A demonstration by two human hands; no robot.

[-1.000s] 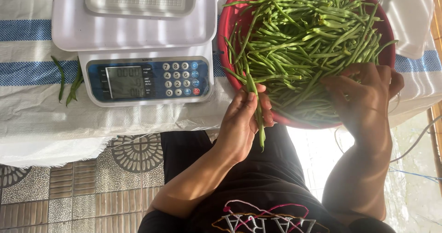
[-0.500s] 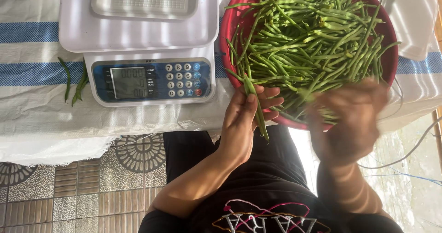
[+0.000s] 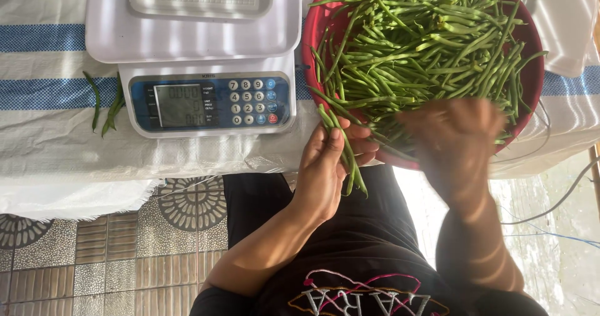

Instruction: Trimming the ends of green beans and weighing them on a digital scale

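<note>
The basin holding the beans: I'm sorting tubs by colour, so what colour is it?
Red; the basin rim shows plainly in the head view.

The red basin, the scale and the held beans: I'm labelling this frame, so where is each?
Red basin (image 3: 310,47), head view, left rim.
Scale (image 3: 187,41), head view, bare white platform.
Held beans (image 3: 351,169), head view, stems below the left hand (image 3: 325,172).

Single head-worn view, straight down and close over the table edge (image 3: 62,160), lap and tiled floor (image 3: 94,260).
</note>
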